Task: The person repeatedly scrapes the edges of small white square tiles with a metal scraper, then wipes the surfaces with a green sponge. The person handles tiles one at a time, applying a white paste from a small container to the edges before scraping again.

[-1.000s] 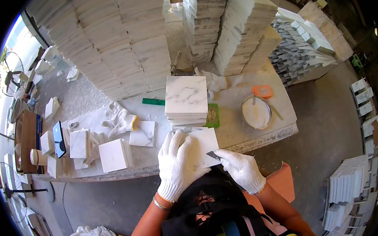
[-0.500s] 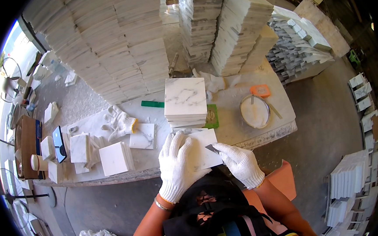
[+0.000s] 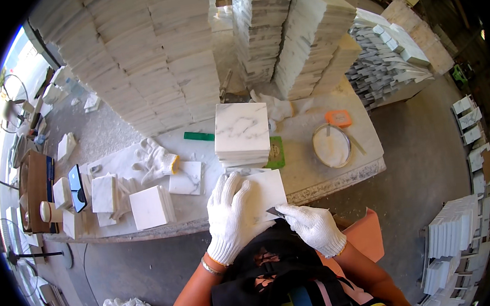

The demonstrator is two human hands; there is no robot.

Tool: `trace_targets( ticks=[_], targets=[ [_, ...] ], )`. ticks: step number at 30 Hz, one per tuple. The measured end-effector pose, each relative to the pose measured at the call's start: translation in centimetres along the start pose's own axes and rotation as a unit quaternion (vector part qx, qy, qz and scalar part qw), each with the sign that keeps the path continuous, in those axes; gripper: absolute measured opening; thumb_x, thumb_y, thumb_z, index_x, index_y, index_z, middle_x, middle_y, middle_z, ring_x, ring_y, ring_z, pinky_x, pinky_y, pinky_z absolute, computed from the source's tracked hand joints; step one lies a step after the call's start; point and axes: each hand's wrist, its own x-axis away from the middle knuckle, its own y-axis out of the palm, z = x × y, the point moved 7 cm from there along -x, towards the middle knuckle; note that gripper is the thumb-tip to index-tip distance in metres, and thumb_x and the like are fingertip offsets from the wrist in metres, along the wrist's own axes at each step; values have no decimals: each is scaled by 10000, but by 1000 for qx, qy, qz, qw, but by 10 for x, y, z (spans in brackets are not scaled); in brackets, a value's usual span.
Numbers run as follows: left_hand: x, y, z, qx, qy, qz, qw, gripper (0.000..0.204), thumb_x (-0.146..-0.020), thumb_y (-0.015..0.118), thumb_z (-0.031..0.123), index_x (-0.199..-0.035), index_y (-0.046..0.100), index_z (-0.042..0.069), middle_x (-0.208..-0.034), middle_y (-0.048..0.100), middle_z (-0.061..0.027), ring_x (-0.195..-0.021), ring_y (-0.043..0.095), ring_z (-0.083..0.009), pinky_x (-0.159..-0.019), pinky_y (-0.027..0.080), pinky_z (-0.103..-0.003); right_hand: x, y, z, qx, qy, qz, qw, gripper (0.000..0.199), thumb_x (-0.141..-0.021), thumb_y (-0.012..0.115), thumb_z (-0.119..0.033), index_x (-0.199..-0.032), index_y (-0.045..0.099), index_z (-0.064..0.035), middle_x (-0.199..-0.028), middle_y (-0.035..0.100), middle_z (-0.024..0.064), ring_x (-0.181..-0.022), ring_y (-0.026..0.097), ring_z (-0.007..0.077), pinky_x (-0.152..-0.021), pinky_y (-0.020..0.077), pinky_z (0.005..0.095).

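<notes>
A white marble tile (image 3: 268, 194) lies at the table's front edge, just below a stack of marble tiles (image 3: 241, 127). My left hand (image 3: 230, 213), in a white knit glove, holds its left side, fingers stretched along it and thumb by the near edge. My right hand (image 3: 309, 222), also gloved, is closed on a small dark flat blade (image 3: 274, 212). The blade's tip is at the tile's lower right corner; the glove hides its other end.
Tall tile stacks (image 3: 153, 57) stand at the back. On the table (image 3: 303, 174) are a round dish (image 3: 331, 145), an orange box (image 3: 338, 118), a green pad (image 3: 277, 152), a spare glove (image 3: 157, 159), loose tiles (image 3: 149, 208), a phone (image 3: 77, 187) and a paper cup (image 3: 49, 211).
My right hand has moved the blade down along the tile's right side, toward its near corner. The left hand and tile have barely shifted.
</notes>
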Motion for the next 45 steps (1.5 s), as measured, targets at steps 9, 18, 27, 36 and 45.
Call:
trace_targets(
  ticks=[9,18,27,36,45],
  targets=[
    [0,-1,2,0,6,-9,1000,1047,-489,1008,396,-1373,544,79,-1469,517,-234,-1322,512,-492,-1048,457,-576,-9,-9,24,-88,47,12,995,322,-957,660,-43,-1274,710,-64,-1103,767,148,-914,754,300,-804,603,357],
    [0,0,-1,-2,12,-44,999,994,-548,974,409,-1382,558,63,-1491,500,-235,-1395,453,-490,-1105,393,-581,28,3,19,-238,153,-39,958,353,-1002,615,-72,-1349,682,-66,-1060,771,115,-811,722,204,-713,580,321],
    [7,-33,18,69,-13,-10,997,1114,-671,944,508,-1521,440,-6,-1590,402,-309,-1476,368,-514,-1189,326,-580,25,-6,-15,-356,209,-61,909,615,-1021,587,-79,-1600,387,-28,-1095,746,142,-805,694,122,-720,551,257],
    [15,-49,-1,13,-55,120,991,1001,-792,900,311,-1568,366,-29,-1587,395,-321,-1458,394,-506,-1181,343,-550,16,10,-48,-288,116,-133,941,642,-990,650,-43,-1586,412,-56,-1091,753,230,-796,770,222,-761,606,331],
    [40,-99,-41,-56,-110,155,980,787,-862,793,104,-1545,421,-15,-1620,369,-292,-1494,374,-460,-1213,330,-512,-28,-8,-106,126,-198,-139,962,560,-892,645,-116,-1437,569,-15,-869,732,147,-675,715,311,-598,579,410]
  ],
)
